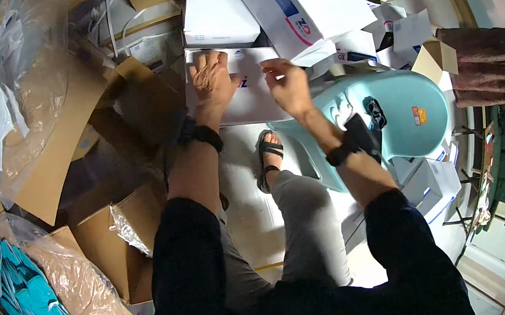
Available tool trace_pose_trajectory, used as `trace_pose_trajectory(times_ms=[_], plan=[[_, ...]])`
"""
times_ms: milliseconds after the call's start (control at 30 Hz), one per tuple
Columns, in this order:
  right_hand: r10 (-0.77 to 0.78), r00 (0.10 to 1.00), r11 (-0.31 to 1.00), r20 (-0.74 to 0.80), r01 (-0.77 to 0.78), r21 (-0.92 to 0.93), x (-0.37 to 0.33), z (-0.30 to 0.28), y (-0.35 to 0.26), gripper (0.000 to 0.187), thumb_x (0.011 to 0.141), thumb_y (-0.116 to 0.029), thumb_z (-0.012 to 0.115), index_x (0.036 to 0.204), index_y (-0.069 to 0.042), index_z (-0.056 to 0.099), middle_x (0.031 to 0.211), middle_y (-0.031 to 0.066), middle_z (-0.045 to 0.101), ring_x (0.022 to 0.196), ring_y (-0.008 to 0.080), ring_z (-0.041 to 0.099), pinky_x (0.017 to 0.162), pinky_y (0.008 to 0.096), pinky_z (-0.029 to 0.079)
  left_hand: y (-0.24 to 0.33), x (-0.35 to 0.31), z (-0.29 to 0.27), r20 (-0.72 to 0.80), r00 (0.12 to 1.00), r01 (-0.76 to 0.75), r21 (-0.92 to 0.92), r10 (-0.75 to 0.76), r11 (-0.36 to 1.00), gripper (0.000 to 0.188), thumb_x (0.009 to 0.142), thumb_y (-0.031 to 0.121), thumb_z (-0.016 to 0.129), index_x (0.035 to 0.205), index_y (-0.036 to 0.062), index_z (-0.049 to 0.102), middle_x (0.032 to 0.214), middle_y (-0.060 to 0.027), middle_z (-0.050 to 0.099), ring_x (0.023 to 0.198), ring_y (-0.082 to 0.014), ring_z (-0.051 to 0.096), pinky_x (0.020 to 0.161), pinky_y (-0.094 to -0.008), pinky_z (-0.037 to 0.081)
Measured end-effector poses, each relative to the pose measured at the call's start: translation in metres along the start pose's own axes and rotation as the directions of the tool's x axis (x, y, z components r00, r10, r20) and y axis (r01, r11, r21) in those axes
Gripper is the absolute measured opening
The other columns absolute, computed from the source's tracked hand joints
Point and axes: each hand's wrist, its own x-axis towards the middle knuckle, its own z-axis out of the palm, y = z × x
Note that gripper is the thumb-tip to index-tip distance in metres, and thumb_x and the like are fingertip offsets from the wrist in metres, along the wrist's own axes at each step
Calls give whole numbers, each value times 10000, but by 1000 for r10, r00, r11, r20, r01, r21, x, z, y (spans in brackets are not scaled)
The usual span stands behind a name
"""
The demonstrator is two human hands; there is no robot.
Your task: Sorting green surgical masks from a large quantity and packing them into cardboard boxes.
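Note:
A white carton [256,102] with dark printing lies in front of my feet. My left hand [213,82] rests on its top near the far left corner, fingers extended and holding nothing. Over the carton's right side is my right hand [290,90], its fingers curled in; whether anything small is between them is hidden. Beyond the carton, a second white box [217,6] sits at its far edge. A larger white box [313,4] with a blue band lies tilted to the right of that.
A teal plastic tub [412,91] holding small black and white items stands at right. Open brown cartons [101,233] and a clear bag with teal items [27,288] crowd the left. Another person in a brown garment [484,62] is at far right.

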Motion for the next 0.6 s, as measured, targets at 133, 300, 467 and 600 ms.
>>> trace_pose_trajectory(times_ms=[133, 300, 467, 600], plan=[[216, 968, 974, 128, -223, 45, 32, 42, 25, 414, 761, 32, 520, 1162, 3, 621, 965, 182, 682, 824, 231, 677, 745, 347, 539, -1, 3, 6, 97, 995, 15, 66, -21, 998, 646, 677, 394, 801, 1219, 109, 596, 1220, -39, 544, 1168, -249, 469, 964, -430, 368], [319, 931, 933, 180, -342, 114, 54, 64, 56, 549, 764, -65, 608, 1295, 19, 497, 1040, 224, 675, 928, 277, 684, 806, 353, 540, 13, 16, 11, 190, 972, 141, 8, -140, 990, 631, 681, 279, 802, 1258, 143, 585, 1265, -54, 524, 1214, -253, 450, 1023, -425, 327], [351, 911, 834, 216, -199, -514, 68, 54, 15, 514, 809, -220, 658, 1269, -24, 539, 992, 163, 694, 927, 279, 680, 794, 359, 540, -2, 35, 14, 284, 945, 167, 3, -161, 986, 733, 667, 199, 836, 1317, 115, 507, 1339, -89, 405, 1267, -285, 438, 1054, -445, 382], [352, 913, 581, 208, -39, -813, 75, 40, 8, 554, 812, -439, 688, 1208, -61, 602, 1139, 165, 620, 1050, 302, 610, 858, 413, 513, 7, 56, 7, 472, 842, 206, 169, -262, 964, 973, 557, 328, 918, 1360, 69, 433, 1425, -127, 319, 1246, -320, 490, 971, -432, 481]])
